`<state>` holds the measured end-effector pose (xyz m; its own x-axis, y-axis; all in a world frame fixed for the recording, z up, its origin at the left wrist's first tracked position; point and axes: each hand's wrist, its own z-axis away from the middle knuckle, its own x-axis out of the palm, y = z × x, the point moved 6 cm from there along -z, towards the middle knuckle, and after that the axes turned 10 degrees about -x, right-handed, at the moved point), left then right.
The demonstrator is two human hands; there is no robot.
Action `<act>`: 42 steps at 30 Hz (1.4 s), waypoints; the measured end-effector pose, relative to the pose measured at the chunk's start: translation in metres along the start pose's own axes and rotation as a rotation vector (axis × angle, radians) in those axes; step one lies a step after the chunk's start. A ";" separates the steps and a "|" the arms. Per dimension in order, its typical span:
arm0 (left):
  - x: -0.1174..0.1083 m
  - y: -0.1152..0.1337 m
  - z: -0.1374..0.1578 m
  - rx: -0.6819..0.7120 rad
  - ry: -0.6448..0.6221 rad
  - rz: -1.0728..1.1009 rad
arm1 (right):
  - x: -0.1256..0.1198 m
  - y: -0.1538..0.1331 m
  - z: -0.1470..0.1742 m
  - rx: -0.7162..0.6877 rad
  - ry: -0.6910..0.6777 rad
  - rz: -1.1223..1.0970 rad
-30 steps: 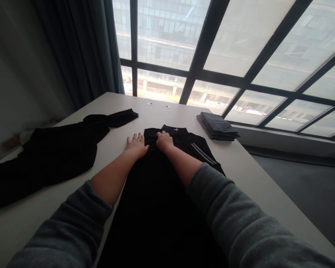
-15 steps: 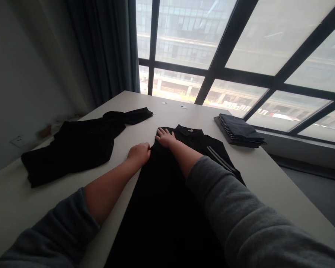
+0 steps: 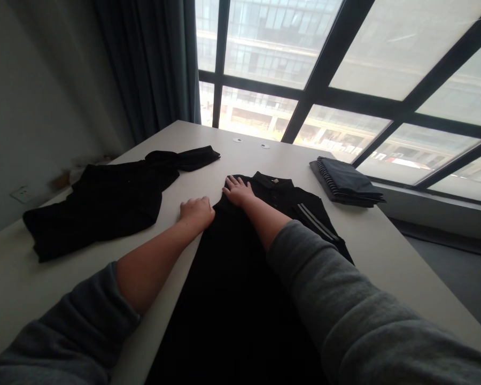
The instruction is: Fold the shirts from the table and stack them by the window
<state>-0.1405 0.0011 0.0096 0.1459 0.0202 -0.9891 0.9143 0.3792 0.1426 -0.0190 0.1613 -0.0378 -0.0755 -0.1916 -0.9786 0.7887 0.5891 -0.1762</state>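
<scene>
A black collared shirt [image 3: 232,278] with two pale stripes on its right sleeve lies spread on the white table [image 3: 401,267], its collar towards the window. At the shirt's left edge, just below the shoulder, my left hand [image 3: 197,214] is closed on the fabric; its fingertips are hidden. My right hand [image 3: 239,191] rests flat on the left shoulder, fingers spread, left of the collar. My right forearm crosses the shirt's upper part and covers some of it.
Another black garment [image 3: 116,200] lies loosely on the table at left. A stack of folded dark clothes [image 3: 347,182] sits near the right edge by the window [image 3: 272,48]. Two small round table fittings [image 3: 265,146] show at the far end. A dark curtain [image 3: 156,59] hangs behind.
The view has tilted down slightly, so the table and garments appear a little higher. My left hand has turned slightly, showing more knuckles. My right hand stays flat on the shoulder.
</scene>
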 end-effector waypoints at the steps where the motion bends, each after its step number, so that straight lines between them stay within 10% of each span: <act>1: -0.003 0.003 0.007 0.035 0.028 -0.023 | -0.001 0.000 0.000 0.000 0.002 -0.001; 7: 0.014 0.021 0.062 0.375 0.078 -0.073 | -0.001 -0.001 0.001 -0.006 0.005 0.003; 18: 0.045 -0.044 0.092 0.266 0.022 -0.095 | -0.018 -0.020 0.023 -0.019 0.123 0.051; 35: 0.053 -0.163 0.190 0.293 0.221 -0.052 | 0.052 -0.234 0.322 -0.788 -0.041 -0.163; 42: 0.032 -0.145 0.195 0.281 0.151 0.018 | 0.035 -0.250 0.389 -1.000 0.023 -0.228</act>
<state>-0.1942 -0.2339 -0.0352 0.1249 0.1698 -0.9775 0.9837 0.1075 0.1444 0.0183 -0.2978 0.0137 -0.1796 -0.3718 -0.9108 -0.1147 0.9274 -0.3560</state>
